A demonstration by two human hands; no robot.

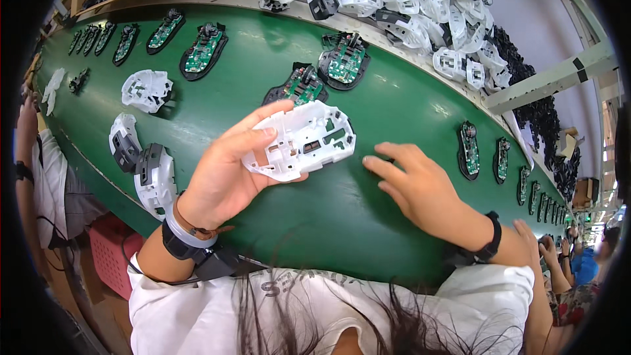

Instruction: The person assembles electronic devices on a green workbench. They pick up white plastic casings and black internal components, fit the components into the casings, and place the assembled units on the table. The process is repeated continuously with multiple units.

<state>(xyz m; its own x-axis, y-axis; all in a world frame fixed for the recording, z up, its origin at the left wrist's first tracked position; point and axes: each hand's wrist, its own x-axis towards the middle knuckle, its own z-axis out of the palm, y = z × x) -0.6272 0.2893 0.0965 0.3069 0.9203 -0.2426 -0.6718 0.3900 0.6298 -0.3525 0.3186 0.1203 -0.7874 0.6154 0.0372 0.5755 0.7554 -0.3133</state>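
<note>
My left hand (227, 171) is closed around the edge of a white computer mouse shell (305, 143), its hollow inside turned up, with ribs and cut-outs showing. To the right of the shell, apart from it, is my right hand (420, 187), fingers stretched and spread; a small dark spot by its fingertips is too small to make out. Just beyond the held shell lies a black mouse base with a green circuit board (301, 87), partly hidden by the shell. A second mouse base (344, 60) touches it at the far right.
More mouse bases (202, 52) stand spaced along the green work surface (246, 39) on both sides. Several white shells (155, 177) lie at left. Beyond the far edge are a heap of white shells (401, 0), black parts (536, 112) and a metal post (559, 75). Other people sit at both sides.
</note>
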